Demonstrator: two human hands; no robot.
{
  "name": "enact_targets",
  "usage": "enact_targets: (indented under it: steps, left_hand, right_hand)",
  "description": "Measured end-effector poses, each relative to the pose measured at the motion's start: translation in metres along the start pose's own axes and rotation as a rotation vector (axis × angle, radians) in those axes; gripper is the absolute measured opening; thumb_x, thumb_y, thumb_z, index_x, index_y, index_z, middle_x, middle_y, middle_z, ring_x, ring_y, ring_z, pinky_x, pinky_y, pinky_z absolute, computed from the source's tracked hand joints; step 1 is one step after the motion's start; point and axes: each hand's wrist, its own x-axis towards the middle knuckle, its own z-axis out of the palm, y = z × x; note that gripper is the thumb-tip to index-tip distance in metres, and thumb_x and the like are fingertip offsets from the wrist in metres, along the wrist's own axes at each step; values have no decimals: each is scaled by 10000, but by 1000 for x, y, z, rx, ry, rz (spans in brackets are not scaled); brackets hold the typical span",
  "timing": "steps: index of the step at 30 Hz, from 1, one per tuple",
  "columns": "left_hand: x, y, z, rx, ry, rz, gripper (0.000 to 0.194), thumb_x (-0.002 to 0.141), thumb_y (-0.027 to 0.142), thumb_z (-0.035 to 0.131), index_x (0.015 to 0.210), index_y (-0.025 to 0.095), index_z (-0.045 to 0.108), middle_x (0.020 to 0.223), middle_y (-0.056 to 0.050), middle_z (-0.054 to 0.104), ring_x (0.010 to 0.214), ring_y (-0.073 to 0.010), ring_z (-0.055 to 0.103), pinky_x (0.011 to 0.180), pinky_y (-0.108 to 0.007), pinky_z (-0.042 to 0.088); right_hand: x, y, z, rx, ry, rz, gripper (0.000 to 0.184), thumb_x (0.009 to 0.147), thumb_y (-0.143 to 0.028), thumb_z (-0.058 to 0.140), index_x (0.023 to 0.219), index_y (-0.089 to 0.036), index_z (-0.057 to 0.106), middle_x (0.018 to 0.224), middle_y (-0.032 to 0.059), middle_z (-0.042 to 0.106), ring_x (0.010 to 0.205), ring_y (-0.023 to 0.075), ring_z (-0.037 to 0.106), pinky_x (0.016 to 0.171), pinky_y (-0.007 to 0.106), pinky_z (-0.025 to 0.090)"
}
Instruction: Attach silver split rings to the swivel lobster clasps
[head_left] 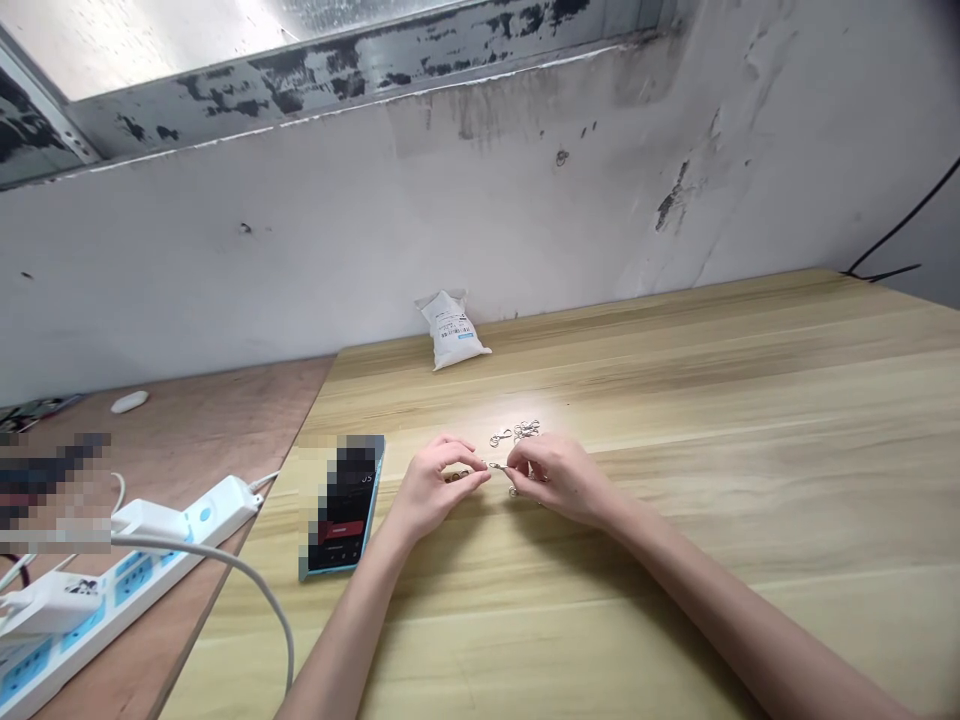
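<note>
On the desk, middle: light wood-grain desk (697,400) under both forearms; small silver clasps (517,433) in a loose heap at 1 o'clock from the hands
Left hand (439,490): curled, fingertips closed in toward the right hand, grip unclear; dull brass-coloured bits (455,477) just under its fingers
Right hand (555,480): closed, pinching one silver clasp (496,466) between the hands; more silver pieces (514,491) just below it
Nearby: phone in blue case (346,510), screen partly pixelated, at 9 o'clock; white packet (454,330) against the wall at 12 o'clock
Further out: white power strip (127,590) with blue sockets at 8 o'clock, on plywood table (195,450); charger plug (150,520) in it; white oval object (129,401) at 10 o'clock
</note>
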Motion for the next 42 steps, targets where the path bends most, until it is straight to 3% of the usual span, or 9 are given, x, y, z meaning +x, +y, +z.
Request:
enact_targets:
  steps: [3, 9, 13, 18, 23, 25, 29, 34, 42]
  left_hand:
    - [0, -2, 0, -23, -2, 11, 58, 831, 234, 692, 847, 217, 745, 876, -58, 712, 958, -201, 630, 837, -338, 535]
    - [-1, -4, 4, -41, 94, -78, 64, 836, 235, 655, 836, 208, 713, 920, -60, 687, 968, -205, 641, 597, -234, 555]
    - [-1, -5, 5, -55, 137, -112, 143, 846, 294, 651, 953, 211, 697, 928, -55, 701, 880, -195, 676, 511, -224, 544]
    - [0, -6, 2, 98, 119, -4, 76, 854, 219, 647, 848, 222, 723, 906, -53, 734, 981, -222, 668, 807, -353, 570]
    - [1, -6, -4, 350, 111, 116, 99, 857, 202, 653, 817, 251, 729, 1314, -55, 619, 1363, -293, 408, 1078, -532, 377]
    - [1, -6, -6, 416, 110, 113, 102, 850, 210, 663, 808, 264, 738, 1444, -39, 508, 1430, -310, 303, 1107, -575, 310]
    - [1, -4, -7, 450, 96, 117, 110, 867, 254, 651, 813, 274, 745, 1517, -28, 416, 1479, -302, 199, 1148, -608, 207]
    - [1, -4, -3, 447, 59, 141, 124, 883, 267, 627, 833, 264, 742, 1554, -28, 355, 1499, -301, 127, 1155, -652, 126]
    - [1, 0, -1, 385, 7, 127, 122, 877, 263, 638, 824, 259, 747, 1548, -29, 365, 1492, -320, 145, 1146, -671, 134]
  right_hand:
    - [-1, 2, 2, 4, 3, -9, 86, 861, -167, 574, 802, -190, 631, 694, 0, 662, 608, 114, 552, 589, 224, 368]
    - [0, 1, 2, -1, -3, -12, 91, 855, -149, 574, 789, -187, 624, 683, -7, 652, 597, 107, 544, 581, 219, 355]
    - [0, -2, 1, -10, -21, 11, 92, 862, -150, 572, 798, -185, 628, 691, -6, 655, 603, 108, 547, 595, 223, 365]
    - [1, 1, 1, -76, 13, -15, 102, 889, -172, 559, 811, -187, 624, 744, 16, 645, 666, 132, 557, 630, 245, 395]
    - [1, 8, 2, -198, 87, -113, 127, 941, -233, 552, 882, -206, 661, 1115, 105, 648, 1066, 237, 574, 891, 394, 440]
    - [1, 9, 3, -256, 113, -129, 145, 946, -257, 558, 873, -215, 677, 1243, 118, 607, 1225, 282, 503, 981, 475, 404]
    - [1, 7, 3, -332, 136, -166, 150, 934, -258, 575, 856, -231, 700, 1385, 113, 527, 1390, 325, 351, 1078, 581, 313]
    - [3, 2, 0, -359, 139, -172, 181, 937, -277, 569, 832, -237, 712, 1465, 107, 461, 1432, 343, 280, 1096, 623, 275]
    - [2, 3, 2, -390, 147, -168, 159, 928, -261, 580, 833, -237, 705, 1455, 101, 473, 1417, 326, 316, 1107, 611, 267]
